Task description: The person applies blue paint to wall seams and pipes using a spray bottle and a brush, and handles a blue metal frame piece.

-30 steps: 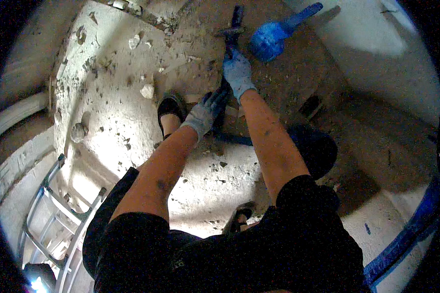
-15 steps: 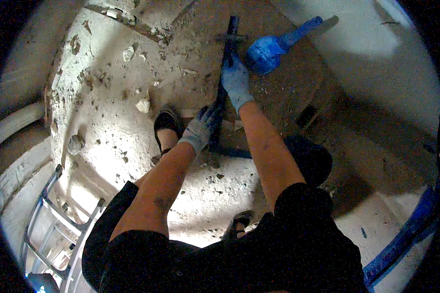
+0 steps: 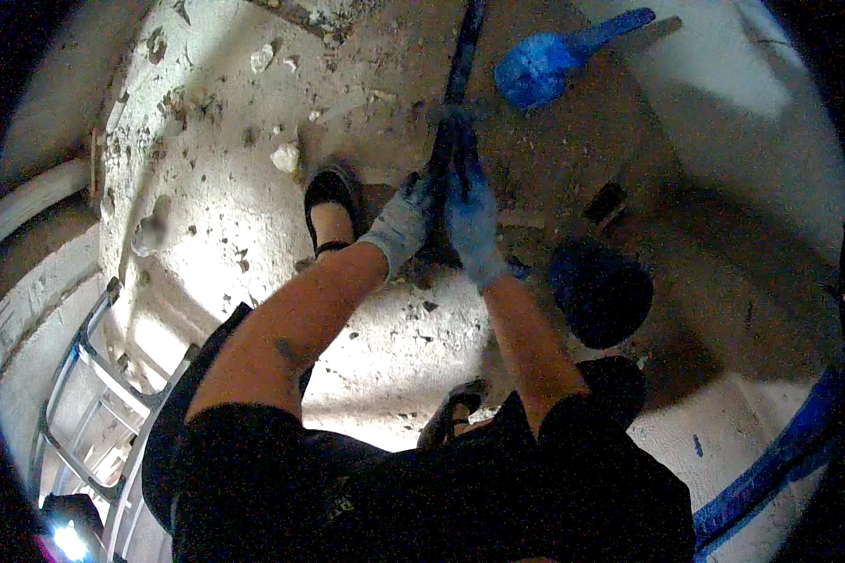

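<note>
A long dark pipe or bar [image 3: 466, 52] lies on the dirty floor ahead of me, running away from between my hands. My left hand [image 3: 399, 225], in a light grey glove with dark fingertips, is at the near part of its left side, fingers bent against it. My right hand [image 3: 471, 211], gloved alike, lies along the right side with its fingers stretched out toward the far end. The near end of the pipe is dim and partly hidden by my hands. Beyond my right hand, a blue scoop-like thing with a handle [image 3: 535, 70] lies on the floor.
Rubble and a pale stone [image 3: 285, 157] are scattered on the left. A black round thing [image 3: 603, 293] is right of my forearm. A metal ladder [image 3: 113, 385] stands at lower left by a bright lamp [image 3: 69, 540]. A blue length [image 3: 770, 479] runs along the lower right.
My right hand has slid back along the pipe toward me, its fingers now straighter, close to my left hand. The pipe's near crosspiece is no longer plainly seen. The view has shifted slightly.
</note>
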Available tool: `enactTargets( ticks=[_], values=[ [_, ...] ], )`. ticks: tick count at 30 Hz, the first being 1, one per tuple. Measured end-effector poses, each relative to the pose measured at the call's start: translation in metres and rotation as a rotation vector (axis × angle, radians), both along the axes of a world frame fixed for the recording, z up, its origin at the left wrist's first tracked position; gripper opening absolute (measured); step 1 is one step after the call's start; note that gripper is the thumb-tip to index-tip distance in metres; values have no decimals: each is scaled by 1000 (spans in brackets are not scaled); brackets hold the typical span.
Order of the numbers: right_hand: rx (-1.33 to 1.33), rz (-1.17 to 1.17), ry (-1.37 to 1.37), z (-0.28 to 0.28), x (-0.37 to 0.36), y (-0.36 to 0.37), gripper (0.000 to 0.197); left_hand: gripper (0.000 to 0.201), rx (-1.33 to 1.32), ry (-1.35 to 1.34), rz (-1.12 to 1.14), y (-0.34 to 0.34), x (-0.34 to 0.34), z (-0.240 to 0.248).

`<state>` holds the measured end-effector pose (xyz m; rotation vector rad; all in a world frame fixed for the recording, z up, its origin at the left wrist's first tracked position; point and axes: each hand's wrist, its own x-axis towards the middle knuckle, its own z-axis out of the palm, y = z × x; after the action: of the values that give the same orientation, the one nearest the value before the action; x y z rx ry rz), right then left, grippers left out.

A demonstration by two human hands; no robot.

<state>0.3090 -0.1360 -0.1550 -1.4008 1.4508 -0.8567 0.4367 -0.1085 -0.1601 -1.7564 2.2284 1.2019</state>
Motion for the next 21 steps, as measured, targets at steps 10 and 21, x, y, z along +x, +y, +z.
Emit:
enactTargets(
  ticks=[10,21],
  values=[
    [141,141,434,-25,-32,114,34,54,524,-142,-62,49,-19,9],
    [134,278,535,-18,-26,64,36,51,81,-93,-35,48,-7,-30]
  ],
)
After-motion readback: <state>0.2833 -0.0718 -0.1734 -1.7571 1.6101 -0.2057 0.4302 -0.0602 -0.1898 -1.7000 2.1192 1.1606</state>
